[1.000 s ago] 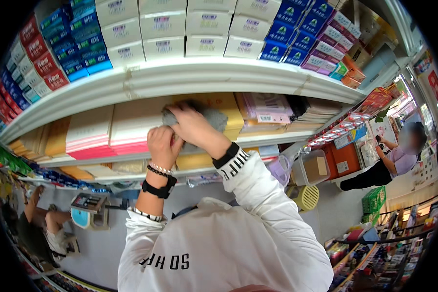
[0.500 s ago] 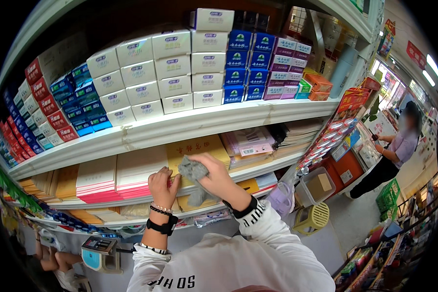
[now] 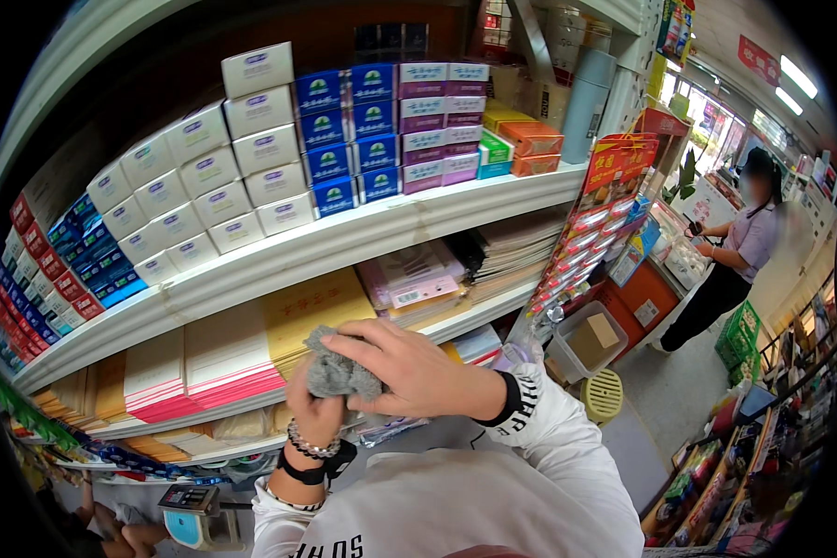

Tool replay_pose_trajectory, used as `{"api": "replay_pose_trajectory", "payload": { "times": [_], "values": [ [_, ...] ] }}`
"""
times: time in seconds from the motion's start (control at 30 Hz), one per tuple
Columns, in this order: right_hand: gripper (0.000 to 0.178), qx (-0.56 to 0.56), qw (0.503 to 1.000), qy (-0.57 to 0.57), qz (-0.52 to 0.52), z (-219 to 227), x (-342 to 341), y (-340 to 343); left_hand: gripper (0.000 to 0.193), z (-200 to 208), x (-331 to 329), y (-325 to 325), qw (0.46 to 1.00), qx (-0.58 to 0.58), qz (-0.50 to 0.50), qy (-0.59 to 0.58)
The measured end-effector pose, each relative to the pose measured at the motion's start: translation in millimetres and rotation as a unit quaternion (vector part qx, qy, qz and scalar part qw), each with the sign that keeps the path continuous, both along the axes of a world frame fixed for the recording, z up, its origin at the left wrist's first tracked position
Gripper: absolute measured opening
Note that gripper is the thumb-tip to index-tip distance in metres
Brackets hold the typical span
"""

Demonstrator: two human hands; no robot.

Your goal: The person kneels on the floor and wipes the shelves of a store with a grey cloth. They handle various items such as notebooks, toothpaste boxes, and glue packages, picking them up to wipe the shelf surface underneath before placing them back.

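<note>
A crumpled grey cloth [image 3: 333,374] is bunched between my two hands, in front of the lower shelf. My right hand [image 3: 414,370] grips it from the right, its fingers laid over the top. Pressed against the left side of the cloth is my left hand [image 3: 312,407], closed on it, with its fingertips partly hidden. Just behind the hands lies a stack of yellow booklets [image 3: 312,312]. White booklets with pink edges [image 3: 228,358] are piled to the left of it, and a purple pack of paper goods [image 3: 414,279] lies to the right.
Above, a white shelf [image 3: 279,244] bears stacked toothpaste boxes [image 3: 274,149]. A rack of hanging packets [image 3: 595,219] stands at the shelf's right end, with a clear bin [image 3: 586,342] and yellow stool [image 3: 603,395] below. A person [image 3: 749,232] stands farther right; another sits lower left.
My left hand has come off the booklets and now meets the cloth held in my right hand. The view has shifted right along the shelf.
</note>
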State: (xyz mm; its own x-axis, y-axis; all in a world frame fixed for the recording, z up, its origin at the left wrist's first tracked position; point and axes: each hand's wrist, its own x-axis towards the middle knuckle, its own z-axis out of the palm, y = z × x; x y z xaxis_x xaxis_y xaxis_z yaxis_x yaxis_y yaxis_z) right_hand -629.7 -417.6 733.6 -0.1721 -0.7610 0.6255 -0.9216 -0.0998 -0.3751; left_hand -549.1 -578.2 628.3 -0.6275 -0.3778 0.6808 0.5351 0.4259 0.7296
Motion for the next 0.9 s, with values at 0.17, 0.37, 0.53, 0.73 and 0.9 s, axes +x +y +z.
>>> {"api": "replay_pose_trajectory", "payload": {
  "times": [0.17,0.37,0.53,0.73,0.9],
  "values": [
    [0.050,0.001,0.989,0.129,-0.074,30,-40,72,0.032,14,-5,-3,0.999,0.021,0.036,-0.010],
    [0.040,0.030,0.966,0.163,-0.198,83,-72,157,0.029,1,-19,-30,0.983,0.008,0.182,-0.027],
    [0.035,0.028,0.962,0.149,-0.228,121,-89,178,0.025,6,-45,-45,0.945,-0.124,0.299,-0.046],
    [0.035,-0.057,0.956,0.194,-0.213,134,-113,124,0.035,-21,-65,-66,0.904,-0.216,0.340,-0.141],
    [0.040,-0.253,0.913,0.232,-0.219,144,-154,59,0.037,-31,-68,-69,0.899,-0.188,0.355,-0.177]
  ]
}}
